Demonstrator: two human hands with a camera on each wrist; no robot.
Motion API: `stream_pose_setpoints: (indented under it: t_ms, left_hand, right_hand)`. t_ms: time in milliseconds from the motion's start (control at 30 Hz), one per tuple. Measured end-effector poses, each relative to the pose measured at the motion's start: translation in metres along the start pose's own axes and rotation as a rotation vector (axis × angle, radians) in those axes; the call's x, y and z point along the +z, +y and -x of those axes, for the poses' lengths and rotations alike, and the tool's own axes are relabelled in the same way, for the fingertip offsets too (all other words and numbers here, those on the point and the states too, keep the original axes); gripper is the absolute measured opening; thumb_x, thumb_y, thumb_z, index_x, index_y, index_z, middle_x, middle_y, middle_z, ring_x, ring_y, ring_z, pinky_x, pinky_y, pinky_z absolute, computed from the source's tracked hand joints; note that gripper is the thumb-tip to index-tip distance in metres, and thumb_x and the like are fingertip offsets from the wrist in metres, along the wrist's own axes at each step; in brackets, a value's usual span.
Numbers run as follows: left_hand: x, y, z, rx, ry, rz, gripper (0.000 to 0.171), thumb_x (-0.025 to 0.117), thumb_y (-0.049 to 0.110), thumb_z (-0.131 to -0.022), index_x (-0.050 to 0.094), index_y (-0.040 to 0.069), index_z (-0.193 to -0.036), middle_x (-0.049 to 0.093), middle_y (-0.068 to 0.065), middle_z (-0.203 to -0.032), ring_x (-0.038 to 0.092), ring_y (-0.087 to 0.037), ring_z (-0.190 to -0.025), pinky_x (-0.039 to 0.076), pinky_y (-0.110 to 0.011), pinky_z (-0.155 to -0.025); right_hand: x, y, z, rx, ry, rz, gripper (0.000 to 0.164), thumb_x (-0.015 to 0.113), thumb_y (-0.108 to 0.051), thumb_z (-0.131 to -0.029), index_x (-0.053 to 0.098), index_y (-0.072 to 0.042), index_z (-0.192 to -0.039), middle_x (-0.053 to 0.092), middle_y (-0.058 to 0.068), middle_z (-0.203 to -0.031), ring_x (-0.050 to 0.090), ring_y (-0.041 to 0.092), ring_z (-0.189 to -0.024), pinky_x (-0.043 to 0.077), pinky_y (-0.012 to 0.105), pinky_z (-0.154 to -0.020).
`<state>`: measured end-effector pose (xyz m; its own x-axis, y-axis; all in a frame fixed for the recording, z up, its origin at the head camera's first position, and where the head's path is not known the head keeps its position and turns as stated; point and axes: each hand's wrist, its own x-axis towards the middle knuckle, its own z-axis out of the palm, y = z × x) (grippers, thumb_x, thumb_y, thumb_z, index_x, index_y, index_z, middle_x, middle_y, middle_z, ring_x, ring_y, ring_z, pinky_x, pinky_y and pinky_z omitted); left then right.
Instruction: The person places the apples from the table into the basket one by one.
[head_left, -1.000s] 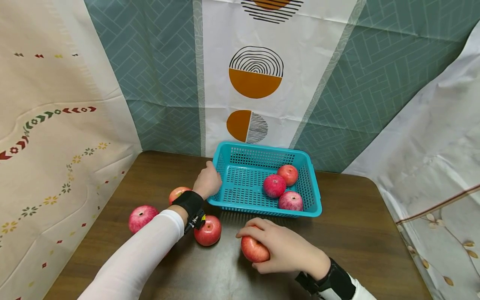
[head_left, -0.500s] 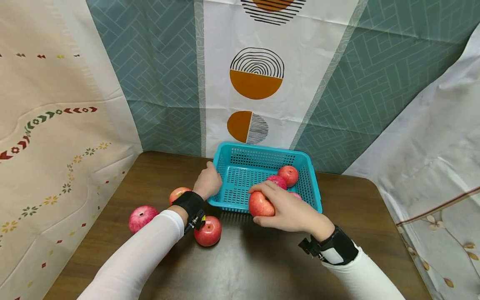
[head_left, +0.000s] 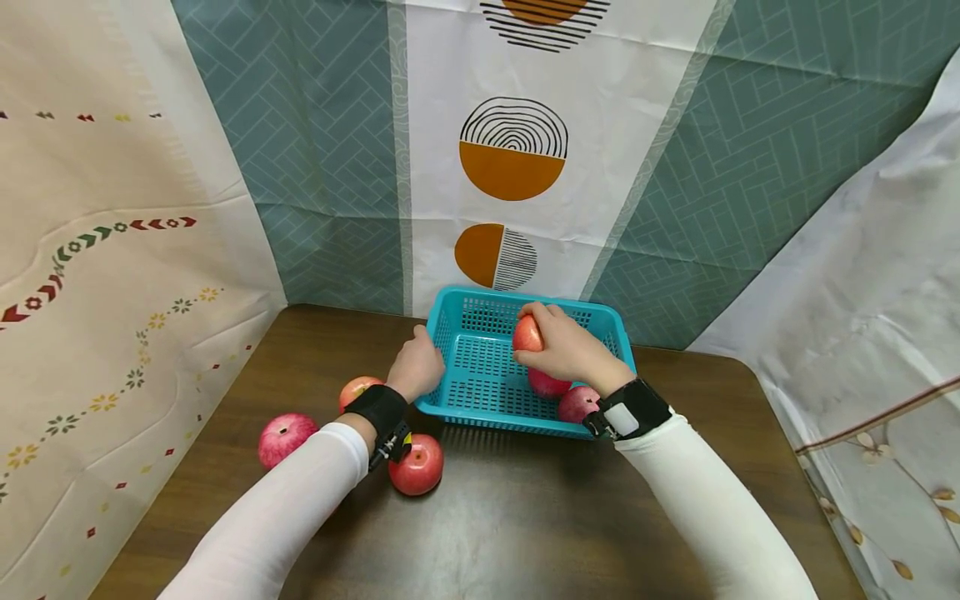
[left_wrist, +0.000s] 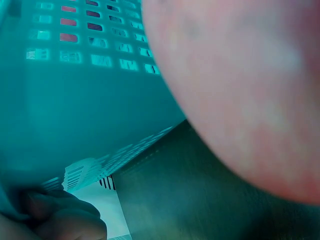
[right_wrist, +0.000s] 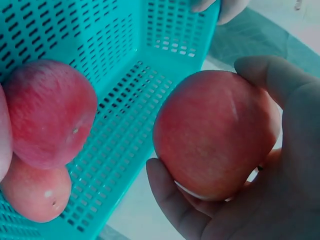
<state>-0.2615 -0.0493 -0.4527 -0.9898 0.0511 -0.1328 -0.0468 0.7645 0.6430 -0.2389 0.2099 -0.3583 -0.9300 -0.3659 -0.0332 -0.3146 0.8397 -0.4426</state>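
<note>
My left hand (head_left: 417, 364) grips the left rim of a turquoise plastic basket (head_left: 476, 367), its fingers (left_wrist: 70, 220) curled at the edge in the left wrist view. My right hand (head_left: 564, 346) holds a red apple (head_left: 527, 334) over the basket, thumb and fingers spread around it in the right wrist view (right_wrist: 215, 135). Below it, two darker pink-red apples (head_left: 546, 383) lie in the basket's right half. The right wrist view shows a paler apple (right_wrist: 37, 192) beside them, hidden behind my right hand in the head view.
On the brown table (head_left: 465, 533), a red apple (head_left: 417, 465) sits near my left wrist. A pinkish apple (head_left: 285, 439) and an orange-red one (head_left: 358, 389) lie to the left of that arm. Patterned cloth (head_left: 330, 167) hangs behind the table and along both sides.
My right hand has lifted the apple off the table and carried it forward over the basket. My left hand has stayed on the rim.
</note>
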Motion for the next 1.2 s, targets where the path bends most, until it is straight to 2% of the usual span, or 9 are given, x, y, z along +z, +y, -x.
stream_pose_setpoints:
  t_ms: [333, 533, 800, 1033, 1200]
  left_hand:
    - [-0.001, 0.001, 0.004, 0.008, 0.001, 0.014, 0.048, 0.050, 0.016, -0.113, 0.032, -0.009, -0.150, 0.067, -0.030, -0.113, 0.072, -0.038, -0.083, 0.058, -0.048, -0.068]
    - [0.000, 0.000, 0.001, 0.018, 0.003, 0.025, 0.048, 0.050, 0.017, -0.113, 0.031, -0.009, -0.149, 0.067, -0.029, -0.111, 0.071, -0.035, -0.079, 0.058, -0.046, -0.066]
    - [-0.001, -0.001, 0.001, 0.016, -0.005, 0.022, 0.046, 0.050, 0.017, -0.113, 0.033, -0.008, -0.147, 0.067, -0.028, -0.110, 0.072, -0.035, -0.079, 0.058, -0.046, -0.065]
    - [-0.001, -0.001, 0.001, 0.016, -0.001, 0.019, 0.046, 0.049, 0.017, -0.113, 0.032, -0.008, -0.148, 0.067, -0.029, -0.110, 0.072, -0.036, -0.081, 0.059, -0.046, -0.067]
    - [0.001, -0.001, 0.000, 0.008, -0.005, 0.012, 0.050, 0.048, 0.017, -0.113, 0.029, -0.008, -0.152, 0.067, -0.029, -0.113, 0.072, -0.036, -0.082, 0.058, -0.047, -0.068]
  right_hand:
    - [0.003, 0.010, -0.022, 0.101, -0.025, 0.014, 0.064, 0.072, -0.035, -0.096, 0.044, -0.012, -0.148, 0.054, 0.017, -0.130, 0.058, 0.034, -0.112, 0.058, 0.046, -0.080]
    - [0.005, 0.016, -0.030, 0.138, -0.028, 0.025, 0.066, 0.072, -0.037, -0.094, 0.043, -0.013, -0.149, 0.052, 0.018, -0.129, 0.060, 0.033, -0.107, 0.058, 0.045, -0.077]
    - [0.014, 0.017, -0.043, 0.183, -0.066, 0.100, 0.069, 0.068, -0.037, -0.097, 0.039, -0.008, -0.152, 0.050, 0.024, -0.130, 0.059, 0.037, -0.105, 0.056, 0.048, -0.079]
    - [0.028, 0.015, -0.058, 0.224, -0.049, 0.193, 0.072, 0.071, -0.040, -0.098, 0.039, -0.007, -0.154, 0.046, 0.028, -0.140, 0.057, 0.043, -0.114, 0.056, 0.055, -0.089]
    - [0.034, 0.009, -0.062, 0.246, -0.028, 0.239, 0.072, 0.075, -0.040, -0.098, 0.043, -0.008, -0.154, 0.046, 0.029, -0.139, 0.059, 0.044, -0.111, 0.057, 0.055, -0.086]
